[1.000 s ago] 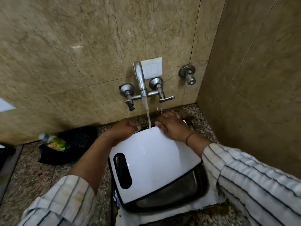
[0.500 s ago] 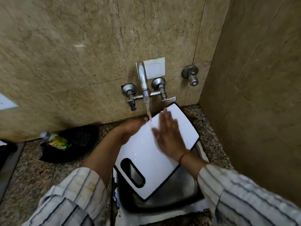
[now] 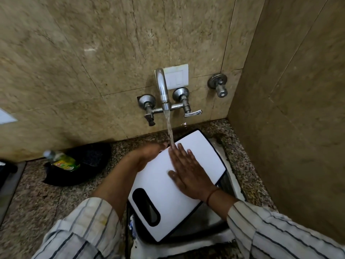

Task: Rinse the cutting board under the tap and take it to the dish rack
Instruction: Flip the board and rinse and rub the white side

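Two hands are on the white cutting board (image 3: 164, 199), which sits over the sink (image 3: 211, 219) and leans a bit instead of lying flat. Its long side runs from the near left edge of the sink up to the far right corner, by the wall. The handle hole (image 3: 146, 206) is at the near end, so that end points at the person and the plain end points away to the right. Water (image 3: 170, 129) from the tap (image 3: 162, 88) lands on the board's far left edge, right at the fingertips of the right hand (image 3: 188, 171). That hand lies flat on top of the board, fingers straight and a little apart. The left hand (image 3: 149, 153) holds the left long edge with its fingers curled round it. I think the rinse is going on now. For the carry, the left hand looks better placed, since it has a hold. No hand is on the handle hole, and no dish rack shows.
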